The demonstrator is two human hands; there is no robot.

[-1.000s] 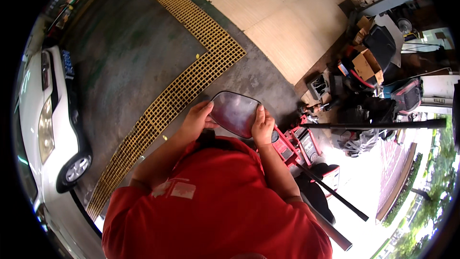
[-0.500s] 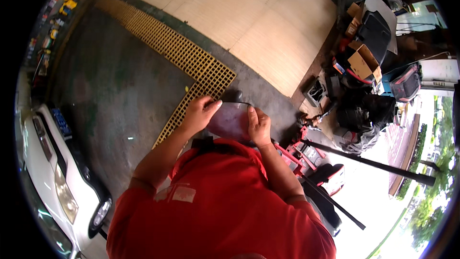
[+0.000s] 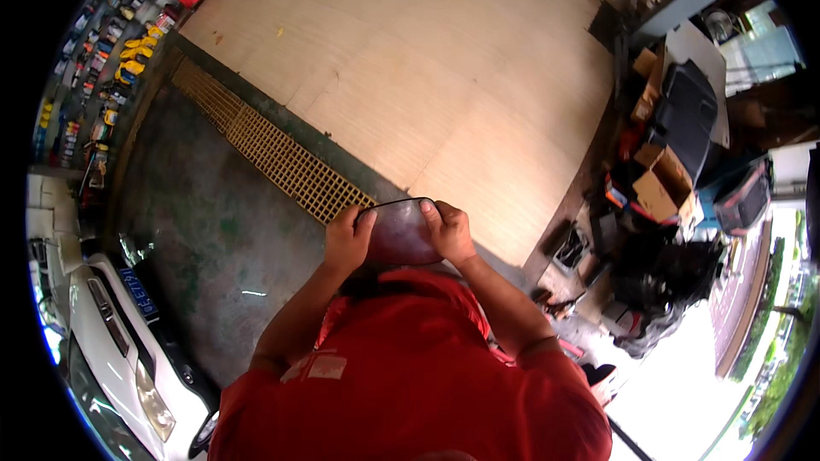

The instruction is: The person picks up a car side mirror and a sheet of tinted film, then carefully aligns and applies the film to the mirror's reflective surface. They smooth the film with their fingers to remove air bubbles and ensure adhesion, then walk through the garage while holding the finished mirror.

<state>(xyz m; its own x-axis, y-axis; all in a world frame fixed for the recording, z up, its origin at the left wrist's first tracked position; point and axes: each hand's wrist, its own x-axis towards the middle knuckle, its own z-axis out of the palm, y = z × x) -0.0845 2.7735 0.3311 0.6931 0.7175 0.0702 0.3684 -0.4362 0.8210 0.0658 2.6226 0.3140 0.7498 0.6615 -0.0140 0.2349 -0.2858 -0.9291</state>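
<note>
A car side mirror (image 3: 400, 235) with a dark rim is held up in front of my chest, and its glossy purplish-grey face shows. My left hand (image 3: 348, 237) is closed on its left edge. At its upper right edge my right hand (image 3: 450, 233) grips it, the thumb lying on the glossy face. The other fingers of both hands are mostly hidden behind the mirror. Its lower part comes close to my red shirt (image 3: 410, 358).
A yellow floor grating (image 3: 286, 158) crosses the dark floor before a pale wooden board (image 3: 410, 77). At the left stands a white car (image 3: 128, 358) below shelves of bottles. Open cardboard boxes (image 3: 664, 183), a black seat-like panel (image 3: 686, 107) and black bags (image 3: 666, 273) crowd the right.
My view has shifted, bringing more of the wooden board and shelves into sight. The mirror stays in both hands, its upper edge now more level, and my left hand's grip looks tighter.
</note>
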